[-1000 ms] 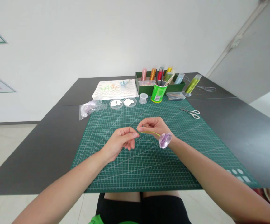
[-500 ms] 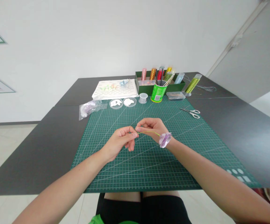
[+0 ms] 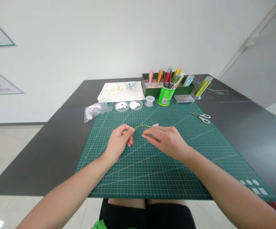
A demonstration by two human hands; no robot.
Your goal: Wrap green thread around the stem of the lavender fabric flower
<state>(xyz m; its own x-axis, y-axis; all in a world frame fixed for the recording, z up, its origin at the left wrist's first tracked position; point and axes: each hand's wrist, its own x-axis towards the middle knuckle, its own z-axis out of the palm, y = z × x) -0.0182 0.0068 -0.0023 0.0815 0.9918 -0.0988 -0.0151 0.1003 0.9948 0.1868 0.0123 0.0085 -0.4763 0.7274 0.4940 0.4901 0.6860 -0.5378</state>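
My left hand [image 3: 120,140] pinches one end of a thin green flower stem [image 3: 142,125] between thumb and forefinger. From there the stem arcs to the right, behind the fingers of my right hand [image 3: 167,140]. A bit of the pale purple flower [image 3: 155,125] shows above that hand; the rest is hidden. The right fingertips are drawn together in a pinch, apart from the left hand, and I cannot make out what is between them. Both hands are above the green cutting mat [image 3: 133,171].
White-handled scissors [image 3: 203,118] lie at the right. Along the back are a plastic bag [image 3: 95,111], dishes of white pieces [image 3: 122,106], a small spool [image 3: 149,101], a green can [image 3: 166,96], a green box [image 3: 155,92] of glitter tubes and a white tray [image 3: 121,90].
My right hand has drawn away from the left fingertips and turned palm down, now covering most of the flower. The left hand still pinches the stem. The view has shifted slightly.
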